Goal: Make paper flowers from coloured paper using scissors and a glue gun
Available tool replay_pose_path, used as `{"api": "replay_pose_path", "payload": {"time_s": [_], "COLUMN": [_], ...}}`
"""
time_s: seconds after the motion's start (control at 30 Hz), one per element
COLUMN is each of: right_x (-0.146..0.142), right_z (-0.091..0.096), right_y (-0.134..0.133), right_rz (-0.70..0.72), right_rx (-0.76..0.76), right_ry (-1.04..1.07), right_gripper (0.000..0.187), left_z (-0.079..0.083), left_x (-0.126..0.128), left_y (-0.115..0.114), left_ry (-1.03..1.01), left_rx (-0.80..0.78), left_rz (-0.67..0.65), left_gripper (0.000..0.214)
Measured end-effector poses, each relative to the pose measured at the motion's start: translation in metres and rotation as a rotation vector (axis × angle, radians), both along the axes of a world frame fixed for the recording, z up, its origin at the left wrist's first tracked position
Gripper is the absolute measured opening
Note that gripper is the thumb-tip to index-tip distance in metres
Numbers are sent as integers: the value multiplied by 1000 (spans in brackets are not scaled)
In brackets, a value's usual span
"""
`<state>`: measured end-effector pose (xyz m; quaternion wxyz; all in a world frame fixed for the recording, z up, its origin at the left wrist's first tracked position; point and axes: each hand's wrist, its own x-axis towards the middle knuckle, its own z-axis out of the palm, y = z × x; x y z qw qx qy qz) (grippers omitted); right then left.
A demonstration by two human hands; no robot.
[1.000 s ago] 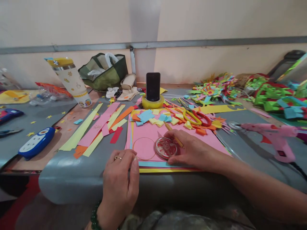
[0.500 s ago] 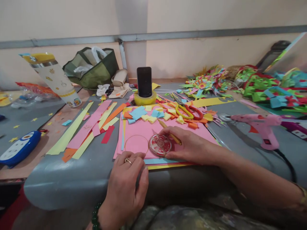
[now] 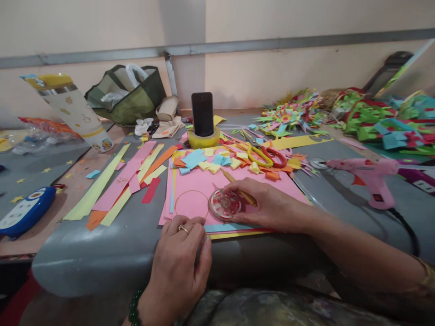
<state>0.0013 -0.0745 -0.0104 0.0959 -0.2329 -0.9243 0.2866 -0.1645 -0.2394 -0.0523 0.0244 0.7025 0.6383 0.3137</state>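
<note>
A sheet of pink paper (image 3: 261,183) lies on top of a stack, with blue and yellow sheets showing at the edges. On it is a drawn circle outline (image 3: 192,192), left of a round clear disc (image 3: 225,204) with a red and white pattern. My right hand (image 3: 261,203) grips the disc by its right side, its fingertips at the rim. A gold-coloured pen (image 3: 247,196) is tucked in the same hand, pointing up and left. My left hand (image 3: 185,253) lies palm down at the near edge of the paper, fingertips just below the circle and thumb apart.
Paper scraps (image 3: 195,158), yellow- and red-handled scissors (image 3: 261,156) and a phone (image 3: 202,113) in a yellow tape roll (image 3: 204,139) stand behind the sheet. Paper strips (image 3: 125,181) lie left. A pink glue gun (image 3: 370,174) is right; a bottle (image 3: 74,108) stands far left.
The scene shifts slightly left in the view. Both hands, the disc and the pen stay in nearly the same place on the paper.
</note>
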Motion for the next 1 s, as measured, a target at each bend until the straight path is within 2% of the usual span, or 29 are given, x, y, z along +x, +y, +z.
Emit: {"api": "replay_pose_path", "payload": {"time_s": [0.5,1.0], "right_x": [1,1], "right_z": [-3,2], "right_y": [2,4], "right_rz": [18,31], "right_rx": [61,46], "right_ry": [-27,-74], "right_gripper": [46,45], "left_z": [0,2], "left_x": [2,-1], "left_y": [-1,0], "left_ry": [26,35], "left_rx": [-13,-26], "left_rz": [35,17], "left_gripper": [15,19]}}
